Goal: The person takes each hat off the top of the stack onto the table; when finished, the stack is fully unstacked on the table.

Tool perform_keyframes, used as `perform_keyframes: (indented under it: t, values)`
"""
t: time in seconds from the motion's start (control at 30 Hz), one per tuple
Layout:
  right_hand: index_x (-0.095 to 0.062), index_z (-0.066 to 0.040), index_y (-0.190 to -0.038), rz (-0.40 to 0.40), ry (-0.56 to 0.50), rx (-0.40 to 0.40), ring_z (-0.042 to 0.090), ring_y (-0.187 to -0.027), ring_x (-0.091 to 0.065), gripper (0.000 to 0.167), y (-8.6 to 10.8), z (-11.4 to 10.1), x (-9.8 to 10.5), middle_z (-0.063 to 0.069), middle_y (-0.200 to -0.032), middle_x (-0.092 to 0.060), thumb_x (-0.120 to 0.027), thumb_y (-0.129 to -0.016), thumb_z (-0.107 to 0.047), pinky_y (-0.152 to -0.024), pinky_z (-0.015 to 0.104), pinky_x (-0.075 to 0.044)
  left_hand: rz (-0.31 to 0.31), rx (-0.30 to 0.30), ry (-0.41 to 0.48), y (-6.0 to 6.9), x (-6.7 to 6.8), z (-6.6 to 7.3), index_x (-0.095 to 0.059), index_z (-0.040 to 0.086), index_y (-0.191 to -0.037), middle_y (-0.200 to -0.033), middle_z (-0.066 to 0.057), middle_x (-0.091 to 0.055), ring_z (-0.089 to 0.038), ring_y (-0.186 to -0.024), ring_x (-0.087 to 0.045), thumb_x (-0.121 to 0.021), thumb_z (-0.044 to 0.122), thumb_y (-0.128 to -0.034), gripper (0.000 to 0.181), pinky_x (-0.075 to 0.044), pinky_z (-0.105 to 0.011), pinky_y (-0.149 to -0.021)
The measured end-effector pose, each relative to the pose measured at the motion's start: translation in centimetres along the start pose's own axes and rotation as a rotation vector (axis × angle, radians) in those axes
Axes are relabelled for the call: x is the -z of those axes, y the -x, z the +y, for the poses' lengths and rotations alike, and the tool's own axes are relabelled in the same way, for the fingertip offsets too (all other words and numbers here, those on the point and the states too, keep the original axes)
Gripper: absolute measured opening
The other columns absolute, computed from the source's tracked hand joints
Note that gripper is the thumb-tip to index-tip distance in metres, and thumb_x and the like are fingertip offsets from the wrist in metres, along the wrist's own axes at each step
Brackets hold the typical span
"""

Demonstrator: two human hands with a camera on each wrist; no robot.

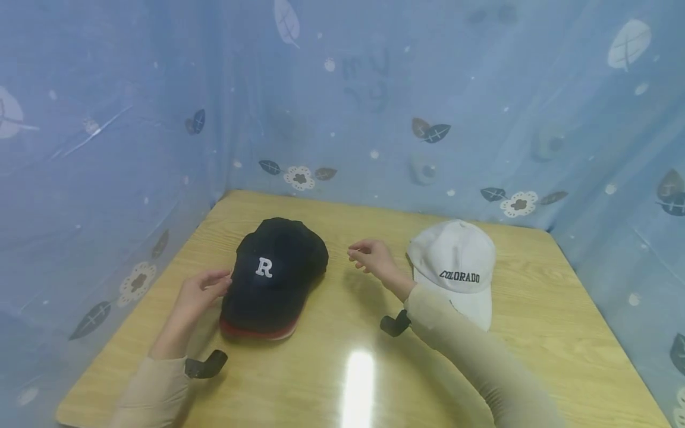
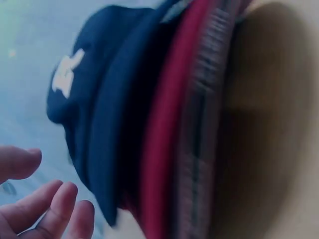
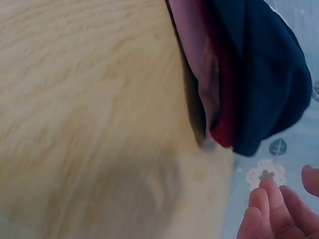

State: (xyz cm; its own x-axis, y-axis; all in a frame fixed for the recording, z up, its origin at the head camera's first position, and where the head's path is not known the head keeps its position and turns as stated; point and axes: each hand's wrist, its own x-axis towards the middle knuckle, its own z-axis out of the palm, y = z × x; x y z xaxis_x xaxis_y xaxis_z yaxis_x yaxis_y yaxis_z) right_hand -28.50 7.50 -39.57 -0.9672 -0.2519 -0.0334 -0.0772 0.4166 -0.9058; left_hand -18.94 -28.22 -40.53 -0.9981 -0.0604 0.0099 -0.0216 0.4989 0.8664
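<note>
A black baseball cap (image 1: 283, 249) with a white letter R lies on the left half of the table, its brim toward me. In the left wrist view a red cap layer (image 2: 172, 109) and a greyish one (image 2: 197, 149) show beneath it, blurred. My left hand (image 1: 195, 297) is close by the cap's left side, fingers loosely bent and holding nothing; whether a fingertip touches cannot be told. To the cap's right my right hand (image 1: 377, 261) hovers over the table, empty and apart from it. The right wrist view shows the cap stack (image 3: 269, 74) from that side.
A white cap (image 1: 455, 255) lettered COLORADO lies on the right half, behind my right forearm. The wooden table (image 1: 546, 285) meets blue patterned curtains (image 1: 374, 107) at its back and sides. A light reflection (image 1: 357, 386) glares near the front.
</note>
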Motion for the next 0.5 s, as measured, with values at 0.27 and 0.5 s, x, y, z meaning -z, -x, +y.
perform_keyframes:
  t: [0.27, 0.5]
  values:
    - [-0.062, -0.001, -0.112, 0.028, -0.052, -0.015, 0.034, -0.084, -0.065, 0.028, -1.0, 0.5, -3.6, 0.013, -0.098, -0.068, -0.059, -0.09, -0.018, -0.072, 0.045, -0.053, -0.015, 0.101, -0.027, 0.8, -0.3, -2.2, -0.048, -0.006, -0.127, -0.126, -0.029, -0.05, -0.039, -0.106, -0.054, -0.052, 0.03, -0.0943, 0.049, -0.051, -0.041, -0.079]
    - [-0.055, 0.005, -0.119, 0.022, -0.205, -0.039, 0.038, -0.086, -0.063, 0.041, -1.7, 0.9, -6.0, 0.017, -0.097, -0.065, -0.063, -0.088, -0.02, -0.073, 0.043, -0.053, -0.035, 0.147, 0.003, 0.4, -0.8, -3.0, -0.046, -0.009, -0.127, -0.121, -0.03, -0.052, -0.027, -0.094, -0.06, -0.054, 0.029, -0.0934, 0.051, -0.052, -0.032, -0.072]
